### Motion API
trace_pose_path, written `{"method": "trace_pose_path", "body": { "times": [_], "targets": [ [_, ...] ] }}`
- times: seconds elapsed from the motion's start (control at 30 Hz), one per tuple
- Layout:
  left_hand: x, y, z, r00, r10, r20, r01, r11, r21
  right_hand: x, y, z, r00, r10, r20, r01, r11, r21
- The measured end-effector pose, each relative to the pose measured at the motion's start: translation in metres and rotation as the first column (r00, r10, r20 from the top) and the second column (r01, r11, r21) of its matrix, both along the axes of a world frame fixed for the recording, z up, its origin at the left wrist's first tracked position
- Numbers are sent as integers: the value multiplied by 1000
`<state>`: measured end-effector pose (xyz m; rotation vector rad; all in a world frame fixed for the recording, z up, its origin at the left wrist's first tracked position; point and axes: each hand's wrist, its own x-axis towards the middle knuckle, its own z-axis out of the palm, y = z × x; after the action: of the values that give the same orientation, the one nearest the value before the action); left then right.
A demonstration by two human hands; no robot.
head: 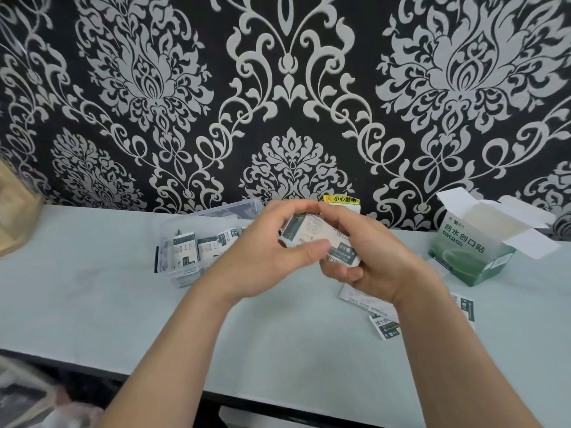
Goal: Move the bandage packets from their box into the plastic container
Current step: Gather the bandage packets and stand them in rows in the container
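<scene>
Both hands, left (272,254) + right (367,257), grip packet stack (321,242), prob. squaring edges so it fits plastic container (173,273); box (472,257) open.

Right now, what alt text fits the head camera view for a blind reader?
A left hand and right hand grip a stack of bandage packets over a pale table, between a clear plastic container holding packets and an open green bandage box.
</scene>
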<state>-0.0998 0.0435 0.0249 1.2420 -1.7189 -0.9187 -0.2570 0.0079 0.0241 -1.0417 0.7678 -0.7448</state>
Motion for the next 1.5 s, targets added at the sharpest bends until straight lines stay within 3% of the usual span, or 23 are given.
{"method": "trace_pose_path", "body": {
  "times": [0.13, 0.3, 0.5, 0.7, 0.83, 0.97, 1.03, 1.13, 1.27, 1.37, 1.5],
  "targets": [
    [-3, -5, -6, 991, 89, -103, -85, 996, 42, 2, 1, 1, 996, -57, -68, 59, 998, 34],
    [-6, -12, -18, 948, 294, -125, -299, 954, -23, 3, -3, -1, 924, -380, -38, 382, 921, 75],
    [-31, -11, -23, 956, 281, -85, -282, 959, -6, 23, -2, -4, 827, -542, -150, 540, 840, -58],
    [-17, -13, -10, 922, 302, -241, -300, 953, 49, 32, -3, -11, 896, -433, -97, 407, 889, -209],
    [5, -9, 3, 835, 315, -451, -300, 948, 107, 34, 0, -13, 978, -209, 4, 205, 955, -213],
    [25, -4, 10, 756, 231, -612, -186, 973, 137, 39, 4, -8, 996, -25, 86, 38, 987, -156],
    [31, -1, 11, 777, 218, -590, -183, 976, 119, 44, 6, -8, 996, 28, 82, -17, 991, -136],
    [43, 3, 13, 867, 307, -392, -316, 948, 42, 55, 6, -9, 998, 65, -20, -67, 976, -206],
    [62, 6, 14, 867, 369, -334, -399, 917, -22, 75, 4, -1, 991, 132, -14, -132, 968, -215],
    [76, 3, 12, 844, 409, -346, -454, 889, -58, 97, 3, 2, 998, 46, 41, -40, 990, -136],
    [109, 0, 3, 784, 543, -302, -587, 806, -74, 131, -1, -5, 968, -156, -197, 77, 930, -359]
  ]
}}
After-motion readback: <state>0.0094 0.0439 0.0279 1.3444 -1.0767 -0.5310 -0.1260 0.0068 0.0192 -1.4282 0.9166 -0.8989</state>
